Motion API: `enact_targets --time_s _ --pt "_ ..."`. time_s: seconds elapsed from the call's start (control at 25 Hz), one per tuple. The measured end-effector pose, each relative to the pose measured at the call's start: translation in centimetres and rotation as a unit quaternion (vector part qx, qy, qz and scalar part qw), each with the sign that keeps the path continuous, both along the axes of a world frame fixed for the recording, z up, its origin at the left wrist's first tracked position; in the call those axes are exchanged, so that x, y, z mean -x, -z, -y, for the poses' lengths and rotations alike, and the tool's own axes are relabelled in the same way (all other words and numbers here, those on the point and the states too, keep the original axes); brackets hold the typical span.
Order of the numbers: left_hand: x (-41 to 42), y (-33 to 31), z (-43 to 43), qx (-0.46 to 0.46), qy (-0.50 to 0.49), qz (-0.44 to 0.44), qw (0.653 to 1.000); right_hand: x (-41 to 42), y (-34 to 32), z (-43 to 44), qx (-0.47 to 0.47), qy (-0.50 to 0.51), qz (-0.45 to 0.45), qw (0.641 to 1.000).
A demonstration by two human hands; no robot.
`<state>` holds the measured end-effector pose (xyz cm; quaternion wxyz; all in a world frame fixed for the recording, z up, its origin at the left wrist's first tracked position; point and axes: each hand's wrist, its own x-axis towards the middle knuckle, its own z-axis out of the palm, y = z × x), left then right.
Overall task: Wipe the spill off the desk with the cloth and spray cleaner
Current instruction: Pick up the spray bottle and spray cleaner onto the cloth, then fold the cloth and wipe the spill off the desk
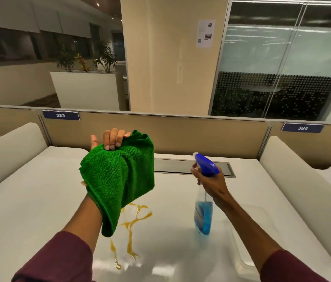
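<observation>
We had the green cloth [117,180] bunched in our left hand [112,140], raised over the desk [28,200]; right hand [211,184] gripped the spray bottle [204,200] by its neck, finger at the trigger, nozzle pointing left; amber spill [132,222] lay near-centre, partly under the cloth. Best, we judged: aim low at the spill w/ short squirts; then wipe inward from the edges.

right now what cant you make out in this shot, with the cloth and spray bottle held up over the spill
Head view only:
- Orange spill: its upper left part is hidden behind the hanging green cloth.
- Left hand: palm covered by the cloth; only the fingers show.
- Spray bottle: neck hidden by the right hand; label blurred.
- Notice on the pillar: print too small to read.
</observation>
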<state>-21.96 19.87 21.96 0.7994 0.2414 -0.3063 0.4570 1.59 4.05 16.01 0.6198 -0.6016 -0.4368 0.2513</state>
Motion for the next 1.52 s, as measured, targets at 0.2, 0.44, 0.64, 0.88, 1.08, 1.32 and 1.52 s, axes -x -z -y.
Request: enact_targets --time_s 0.2,0.44,0.64,0.88,1.08,1.32,1.52 --pt "0.4 1.9 1.9 0.061 -0.022 -0.019 0.998 -3.8 1.2 -2.3 -0.018 0.076 0.002 0.997" --pt "0.6 3.8 3.0 0.079 -0.061 -0.046 0.994 -6.1 3.2 -3.0 -0.032 0.093 -0.007 0.995" --pt "0.8 5.3 2.5 0.051 -0.045 -0.046 0.997 -6.9 4.3 -3.4 -0.022 0.106 -0.032 0.994" --pt "0.9 5.7 2.1 0.051 -0.047 -0.049 0.996 -7.8 5.0 -3.9 0.024 0.097 -0.059 0.993" --pt "0.9 5.4 2.1 0.064 -0.032 -0.053 0.996 -7.5 5.4 -2.6 0.065 0.119 -0.026 0.99" --pt "1.5 5.1 2.0 0.067 0.0 -0.05 0.996 -0.8 7.3 0.7 0.027 0.296 0.039 0.954" --pt "2.6 4.9 2.6 0.063 0.056 -0.009 0.996 7.9 4.0 -1.4 0.135 -0.208 0.039 0.968"
